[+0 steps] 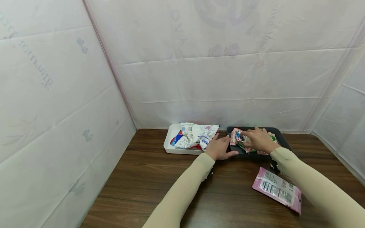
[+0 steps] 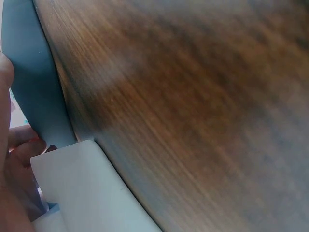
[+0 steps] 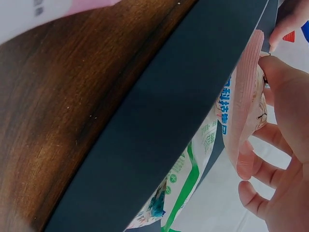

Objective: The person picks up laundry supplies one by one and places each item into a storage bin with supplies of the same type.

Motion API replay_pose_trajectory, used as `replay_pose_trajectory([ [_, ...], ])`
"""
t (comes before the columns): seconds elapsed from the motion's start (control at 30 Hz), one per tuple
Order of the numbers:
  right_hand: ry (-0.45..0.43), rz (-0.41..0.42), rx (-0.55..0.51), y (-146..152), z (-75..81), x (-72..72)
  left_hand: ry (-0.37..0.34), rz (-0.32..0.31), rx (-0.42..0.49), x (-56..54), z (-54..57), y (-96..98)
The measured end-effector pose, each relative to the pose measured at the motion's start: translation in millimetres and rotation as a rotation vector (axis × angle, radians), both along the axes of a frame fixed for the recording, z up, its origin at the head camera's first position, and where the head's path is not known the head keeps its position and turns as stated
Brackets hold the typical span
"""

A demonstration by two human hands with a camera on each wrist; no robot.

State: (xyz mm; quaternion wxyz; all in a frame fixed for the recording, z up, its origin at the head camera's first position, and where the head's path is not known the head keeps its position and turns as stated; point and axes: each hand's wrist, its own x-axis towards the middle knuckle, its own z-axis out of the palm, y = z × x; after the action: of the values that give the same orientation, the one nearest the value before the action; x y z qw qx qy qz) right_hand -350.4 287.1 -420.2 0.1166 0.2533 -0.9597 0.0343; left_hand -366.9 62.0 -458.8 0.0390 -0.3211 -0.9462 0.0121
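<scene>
My right hand point(image 1: 258, 139) is over the black tray point(image 1: 248, 156) and pinches a small pink packet point(image 3: 244, 104) with a ridged seal and blue print, between thumb and fingers. More pink and green packets lie under that hand, among them a white and green one point(image 3: 186, 179) in the right wrist view. My left hand point(image 1: 219, 148) spans the gap between the two trays, thumb stretched toward the black one. Its fingers lie by the corner of the white tray point(image 2: 91, 179), partly hidden there in the left wrist view.
A crumpled white snack bag point(image 1: 196, 134) lies in the white tray over something red and blue. Nearer to me on the wooden table point(image 1: 228, 196), a flat pink package point(image 1: 278, 188) rests beside my right forearm. White sheeting point(image 1: 199, 79) stands behind the trays and along both sides.
</scene>
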Motion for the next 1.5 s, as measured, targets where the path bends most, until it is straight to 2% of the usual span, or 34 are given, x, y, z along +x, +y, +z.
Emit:
replay_pose_trajectory([
  [0.17,-0.015,-0.008,-0.003,1.3,-0.7,-0.1,0.007,-0.001,-0.009,1.0,0.4,0.0],
  [0.37,-0.075,-0.031,-0.009,4.2,-2.8,-0.5,0.030,-0.007,-0.015,2.3,0.5,-0.4],
  [0.63,-0.090,-0.051,-0.011,3.8,-6.0,0.5,0.027,-0.008,-0.007,3.1,0.2,-1.2],
  [0.87,-0.143,-0.074,-0.031,3.2,-2.1,3.1,0.026,-0.013,-0.006,2.4,0.7,-1.9],
  [1.5,-0.142,-0.068,-0.062,1.5,-6.2,0.8,0.031,-0.015,-0.021,3.0,1.9,-1.8],
])
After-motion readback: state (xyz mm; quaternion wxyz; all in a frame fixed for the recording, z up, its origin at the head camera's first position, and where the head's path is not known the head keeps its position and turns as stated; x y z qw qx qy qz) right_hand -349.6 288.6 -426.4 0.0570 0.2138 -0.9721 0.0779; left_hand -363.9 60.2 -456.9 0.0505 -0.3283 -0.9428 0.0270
